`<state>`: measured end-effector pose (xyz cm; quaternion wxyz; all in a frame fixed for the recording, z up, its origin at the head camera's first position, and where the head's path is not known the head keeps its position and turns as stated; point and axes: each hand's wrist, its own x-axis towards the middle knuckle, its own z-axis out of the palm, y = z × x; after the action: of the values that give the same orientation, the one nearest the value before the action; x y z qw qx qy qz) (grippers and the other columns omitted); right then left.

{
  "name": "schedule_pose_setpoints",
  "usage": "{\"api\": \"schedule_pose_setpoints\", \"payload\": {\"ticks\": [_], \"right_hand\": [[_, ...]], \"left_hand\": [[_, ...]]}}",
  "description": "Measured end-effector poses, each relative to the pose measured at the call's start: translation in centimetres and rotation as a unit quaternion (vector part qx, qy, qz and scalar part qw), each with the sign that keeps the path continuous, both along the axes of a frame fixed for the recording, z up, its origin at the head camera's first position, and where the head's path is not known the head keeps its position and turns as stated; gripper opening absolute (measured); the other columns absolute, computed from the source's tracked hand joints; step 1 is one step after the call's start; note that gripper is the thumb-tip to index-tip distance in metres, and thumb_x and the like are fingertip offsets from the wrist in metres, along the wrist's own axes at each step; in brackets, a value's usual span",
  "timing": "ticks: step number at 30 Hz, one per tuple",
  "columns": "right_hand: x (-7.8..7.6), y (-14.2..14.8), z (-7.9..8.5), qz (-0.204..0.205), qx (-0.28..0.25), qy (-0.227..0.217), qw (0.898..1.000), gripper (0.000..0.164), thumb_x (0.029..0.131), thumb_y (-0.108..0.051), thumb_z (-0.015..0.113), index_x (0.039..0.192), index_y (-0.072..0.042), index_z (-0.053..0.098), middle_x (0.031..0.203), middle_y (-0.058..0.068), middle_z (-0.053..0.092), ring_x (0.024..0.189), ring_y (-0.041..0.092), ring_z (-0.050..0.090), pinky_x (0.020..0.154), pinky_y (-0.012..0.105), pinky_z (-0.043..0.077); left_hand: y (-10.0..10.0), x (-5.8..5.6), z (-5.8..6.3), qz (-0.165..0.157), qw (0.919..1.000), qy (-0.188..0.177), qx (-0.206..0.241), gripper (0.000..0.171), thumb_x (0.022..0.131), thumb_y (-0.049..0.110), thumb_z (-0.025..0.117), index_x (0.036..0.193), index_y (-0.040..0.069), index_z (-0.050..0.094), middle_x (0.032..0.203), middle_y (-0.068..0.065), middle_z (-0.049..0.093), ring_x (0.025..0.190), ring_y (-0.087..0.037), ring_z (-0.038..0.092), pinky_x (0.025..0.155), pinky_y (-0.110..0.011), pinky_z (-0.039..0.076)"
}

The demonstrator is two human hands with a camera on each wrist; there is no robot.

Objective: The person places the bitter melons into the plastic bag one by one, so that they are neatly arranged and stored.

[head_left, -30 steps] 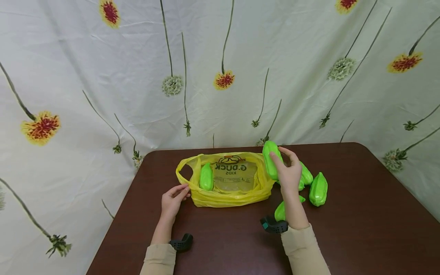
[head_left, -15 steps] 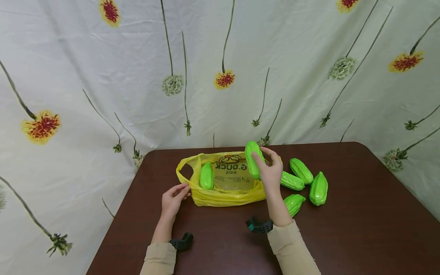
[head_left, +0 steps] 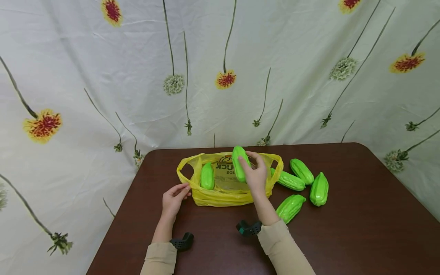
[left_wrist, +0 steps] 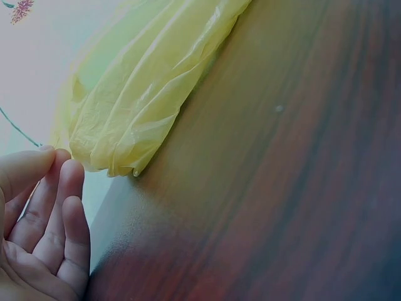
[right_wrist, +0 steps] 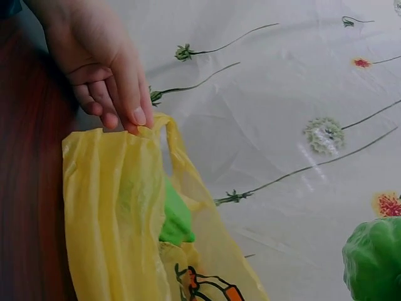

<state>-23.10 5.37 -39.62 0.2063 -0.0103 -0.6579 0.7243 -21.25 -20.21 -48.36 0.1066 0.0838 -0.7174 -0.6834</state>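
A yellow plastic bag (head_left: 220, 199) lies mouth-up on the table, its handle loops at left and right. My left hand (head_left: 172, 200) pinches the bag's left edge between thumb and forefinger; the left wrist view shows this hand (left_wrist: 44, 232) at the bag's corner. My right hand (head_left: 258, 177) grips a bright green, ridged bitter melon (head_left: 239, 164) upright above the bag's opening. The same bitter melon (right_wrist: 376, 260) fills the lower right corner of the right wrist view. Inside the bag, on the left, stands another bitter melon (head_left: 207, 176).
To the bag's right lie several more bitter melons: one beside the right handle (head_left: 290, 181), one behind it (head_left: 301, 172), one farther right (head_left: 319, 190) and one nearer me (head_left: 290, 208). A flowered cloth (head_left: 192, 110) hangs behind the dark brown table (head_left: 357, 221).
My right hand has moved left with the bitter melon, from the bag's right side to over its opening. The left hand stays at the bag's edge.
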Motion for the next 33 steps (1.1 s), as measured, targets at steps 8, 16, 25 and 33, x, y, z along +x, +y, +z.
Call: {"api": "schedule_pose_setpoints", "payload": {"ticks": [8,16,25,33], "right_hand": [[-0.3,-1.3,-1.1,0.007,-0.003,0.002,1.000,0.040,0.085,-0.021,0.071,0.118,-0.001,0.060,0.113,0.016,0.059,0.091,0.030,0.064,0.064,0.025,0.054],[0.0,-2.6,-0.6,0.015,0.022,-0.007,1.000,0.042,0.086,-0.018,0.070,0.120,0.003,0.058,0.118,0.018,0.055,0.102,0.033,0.056,0.077,0.035,0.051],[-1.1,-3.7,-2.1,0.019,0.045,0.017,0.999,0.043,0.085,-0.024,0.071,0.118,0.000,0.060,0.113,0.013,0.056,0.099,0.029,0.055,0.077,0.036,0.049],[-1.5,-4.6,-2.8,0.018,0.082,0.006,0.996,0.040,0.086,-0.029,0.070,0.116,-0.004,0.060,0.111,0.010,0.056,0.098,0.023,0.056,0.083,0.037,0.048]], "left_hand": [[0.0,0.0,0.0,0.000,1.0000,-0.001,0.000,0.025,0.088,0.011,0.066,0.109,-0.003,0.067,0.091,-0.004,0.070,0.071,-0.012,0.066,0.069,-0.024,0.053],[0.0,0.0,0.0,-0.001,1.0000,0.002,0.003,0.025,0.087,0.012,0.067,0.108,-0.003,0.067,0.091,-0.002,0.070,0.073,-0.015,0.067,0.069,-0.024,0.053],[0.0,-0.1,-0.1,0.000,1.0000,0.007,0.002,0.025,0.087,0.011,0.067,0.108,-0.003,0.068,0.091,-0.003,0.070,0.074,-0.018,0.067,0.068,-0.023,0.053],[0.0,0.0,-0.1,-0.001,1.0000,0.003,0.001,0.025,0.087,0.012,0.067,0.108,-0.003,0.068,0.091,-0.002,0.070,0.074,-0.016,0.067,0.069,-0.024,0.053]]}}
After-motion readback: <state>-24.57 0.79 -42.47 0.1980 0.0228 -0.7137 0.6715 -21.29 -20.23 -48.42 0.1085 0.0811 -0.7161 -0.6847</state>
